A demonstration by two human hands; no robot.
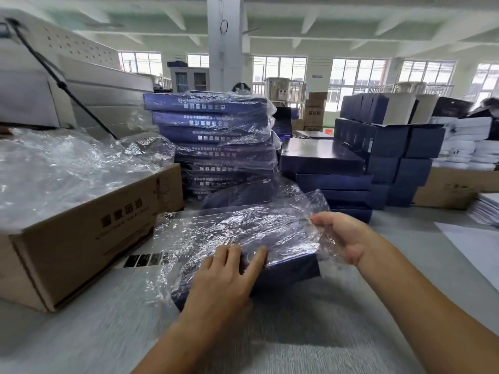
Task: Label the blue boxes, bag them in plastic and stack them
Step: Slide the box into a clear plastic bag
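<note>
A flat blue box point(286, 268) lies on the grey table, partly inside a clear plastic bag point(243, 230). My left hand point(224, 282) rests on the near edge of the box with its fingers straight on the top. My right hand point(343, 236) pinches the bag's open edge at the box's right end. Behind stands a tall stack of bagged blue boxes point(213, 139). To its right sits a lower pile of bare blue boxes point(324, 163).
A cardboard carton point(89, 233) heaped with loose plastic bags point(67, 168) stands at the left. More dark blue cartons point(388, 141) are piled at the back right, beside white paper stacks point(467, 147) and a brown carton point(445, 190). White sheets point(475, 244) lie at the right edge.
</note>
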